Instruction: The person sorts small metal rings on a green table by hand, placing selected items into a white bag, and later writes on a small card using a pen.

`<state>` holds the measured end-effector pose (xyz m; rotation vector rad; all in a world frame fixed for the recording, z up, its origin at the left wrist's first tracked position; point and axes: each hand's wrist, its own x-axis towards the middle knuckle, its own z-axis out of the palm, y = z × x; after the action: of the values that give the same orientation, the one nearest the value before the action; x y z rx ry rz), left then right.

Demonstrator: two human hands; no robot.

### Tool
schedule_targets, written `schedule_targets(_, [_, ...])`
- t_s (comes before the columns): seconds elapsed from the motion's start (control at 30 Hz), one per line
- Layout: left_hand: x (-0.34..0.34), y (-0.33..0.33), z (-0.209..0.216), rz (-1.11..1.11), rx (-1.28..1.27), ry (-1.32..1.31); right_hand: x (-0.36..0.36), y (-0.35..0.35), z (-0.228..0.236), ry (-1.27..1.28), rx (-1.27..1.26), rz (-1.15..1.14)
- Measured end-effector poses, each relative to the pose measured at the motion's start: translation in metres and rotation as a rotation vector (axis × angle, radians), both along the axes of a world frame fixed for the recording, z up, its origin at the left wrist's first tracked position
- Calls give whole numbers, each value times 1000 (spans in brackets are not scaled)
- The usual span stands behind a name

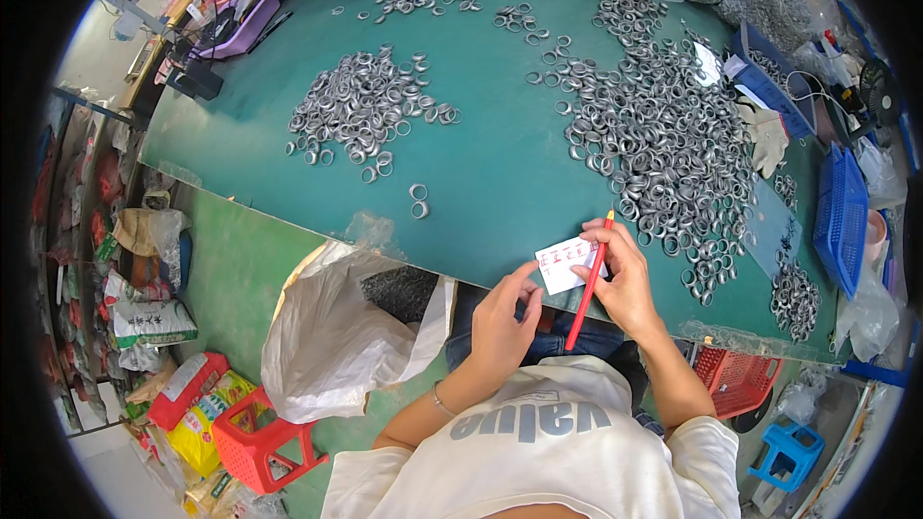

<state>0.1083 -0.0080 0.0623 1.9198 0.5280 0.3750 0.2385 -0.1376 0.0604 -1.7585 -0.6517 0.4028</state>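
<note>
My right hand (627, 286) is closed around a small white card (562, 269) with red handwriting and a slim red pen (582, 312). The pen lies across the card's right side, its yellowish end pointing away from me. At the card's left edge is my left hand (500, 327), index fingertip at or touching the edge, thumb apart from it. Both hands are at the near edge of the green table (481, 211). To the right of the card spreads a large heap of grey metal rings (663, 154). A smaller ring pile (361, 111) lies farther left.
A white sack (332, 336) with dark contents stands open below the table edge. Blue baskets (839, 221) line the right side. A red stool (260, 442) is at lower left, a blue stool (786, 457) at lower right. A purple tray (252, 24) sits far left.
</note>
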Motion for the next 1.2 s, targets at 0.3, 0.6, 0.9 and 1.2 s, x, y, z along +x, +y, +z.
schedule_targets(0.3, [-6, -1, -10, -168, 351, -186, 8, 1, 11, -516, -76, 22])
schedule_targets(0.6, [-4, 2, -14, -193, 353, -252, -17, 13, 7, 151, 187, -102])
schedule_targets(0.9, [-2, 1, -22, -159, 352, -267, -20, 20, -2, 93, 28, -91])
schedule_targets(1.2, [-2, 2, -27, -176, 328, -288, -21, 23, -6, -77, -11, -109])
